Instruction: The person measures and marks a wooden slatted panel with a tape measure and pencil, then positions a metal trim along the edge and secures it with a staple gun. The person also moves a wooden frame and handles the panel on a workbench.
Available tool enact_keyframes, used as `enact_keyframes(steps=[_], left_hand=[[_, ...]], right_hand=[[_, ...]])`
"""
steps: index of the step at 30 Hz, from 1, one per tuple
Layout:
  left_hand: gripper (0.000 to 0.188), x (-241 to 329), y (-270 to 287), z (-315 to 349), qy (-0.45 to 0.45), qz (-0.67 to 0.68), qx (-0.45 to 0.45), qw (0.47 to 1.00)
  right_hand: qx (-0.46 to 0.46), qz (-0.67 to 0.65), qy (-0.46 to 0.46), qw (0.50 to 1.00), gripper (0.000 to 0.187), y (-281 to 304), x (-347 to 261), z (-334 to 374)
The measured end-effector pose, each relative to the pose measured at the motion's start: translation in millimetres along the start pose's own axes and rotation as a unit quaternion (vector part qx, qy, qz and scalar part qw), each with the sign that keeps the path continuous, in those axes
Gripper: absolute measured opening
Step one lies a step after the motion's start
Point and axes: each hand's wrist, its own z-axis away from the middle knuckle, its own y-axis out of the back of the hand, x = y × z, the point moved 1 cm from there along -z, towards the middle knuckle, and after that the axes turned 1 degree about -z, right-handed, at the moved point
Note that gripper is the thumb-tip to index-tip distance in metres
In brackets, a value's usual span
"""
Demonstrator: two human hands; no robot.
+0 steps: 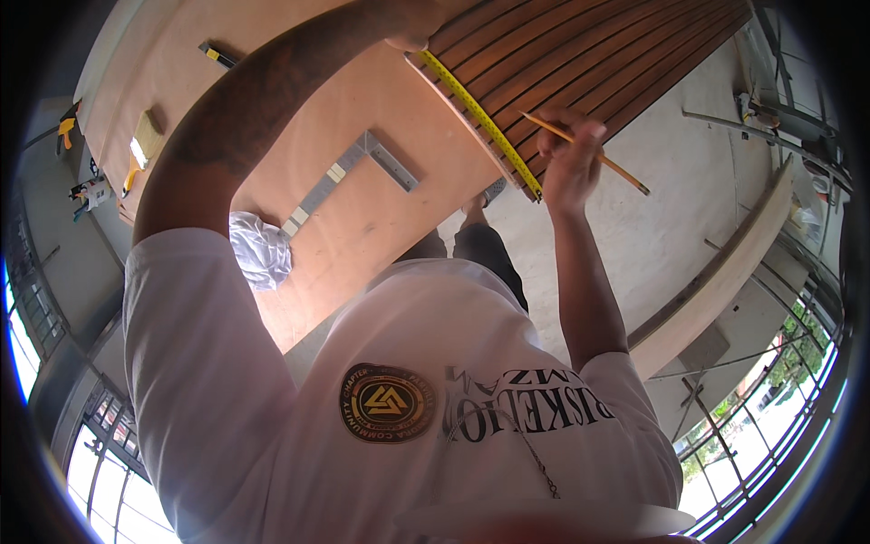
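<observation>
A yellow pencil (625,175) is pinched in my right hand (573,163), its point angled toward the far left. Just left of that hand, a yellow tape measure blade (480,120) runs along the near end of a brown slatted wood panel (580,63) with dark seams. My left arm reaches across the worktable to the far side. There my left hand (419,29) rests by the far end of the blade, at the panel's corner; its fingers are mostly hidden, so its grip does not show.
On the pale wood worktable (299,163) lie a metal square (340,172), a crumpled white cloth (260,251), a yellow-handled tool (136,163) and a dark-and-yellow tool (217,54). A curved wooden piece (725,272) stands to the right. Metal bars line the right side.
</observation>
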Motion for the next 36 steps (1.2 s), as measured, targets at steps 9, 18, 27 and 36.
enact_keyframes(steps=[9,18,27,36], left_hand=[[0.031,0,4,-2,-0.006,0.031,0.011,0.999],[0.031,3,10,6,-0.011,0.035,0.007,0.999],[0.031,0,13,11,-0.017,0.036,0.006,0.999],[0.032,-1,11,11,-0.016,0.046,0.013,0.999]], right_hand=[[-0.049,0.002,0.162,0.986,0.013,-113,54,-75],[-0.077,0.025,0.191,0.978,0.014,-114,51,-76],[-0.076,0.057,0.195,0.976,0.01,-117,59,-78],[-0.069,0.064,0.224,0.97,0.01,-117,54,-77]])
